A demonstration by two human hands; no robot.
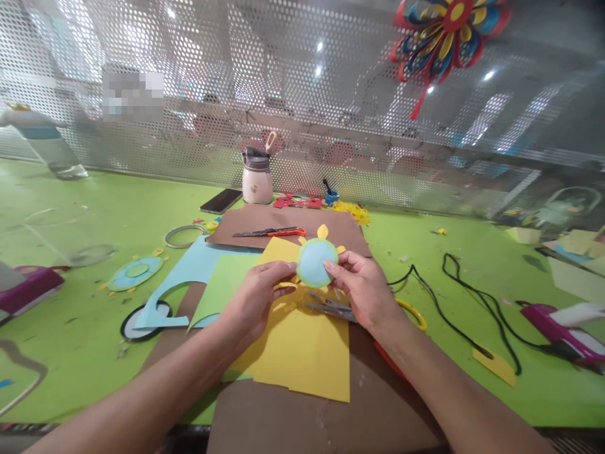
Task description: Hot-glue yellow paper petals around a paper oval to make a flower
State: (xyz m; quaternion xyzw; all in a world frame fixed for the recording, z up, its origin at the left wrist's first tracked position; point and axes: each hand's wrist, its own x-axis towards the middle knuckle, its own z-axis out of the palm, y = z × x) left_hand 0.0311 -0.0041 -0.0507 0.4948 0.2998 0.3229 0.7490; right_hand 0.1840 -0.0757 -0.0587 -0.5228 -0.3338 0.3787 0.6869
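Note:
Between my two hands is a paper turtle [315, 263] with a round light-blue disc on a green circle and yellow head and limbs at its rim. My left hand [259, 291] pinches its left edge. With thumb and fingers my right hand [363, 285] grips the right edge, the thumb lying on the blue disc. Grey-bladed scissors [333, 307] lie just below the turtle, partly under my right hand. Yellow paper [307, 359] is spread beneath, beside green paper [220, 284] and cut blue paper [172, 287].
Brown cardboard [278, 419] covers the middle of the green table [89, 217]. An orange-handled utility knife [269, 232] lies ahead, before a white bottle [258, 178] and a phone [220, 200]. Another paper turtle [137, 273] is at left. Purple glue guns [562, 328] sit at both sides; a black cord trails right.

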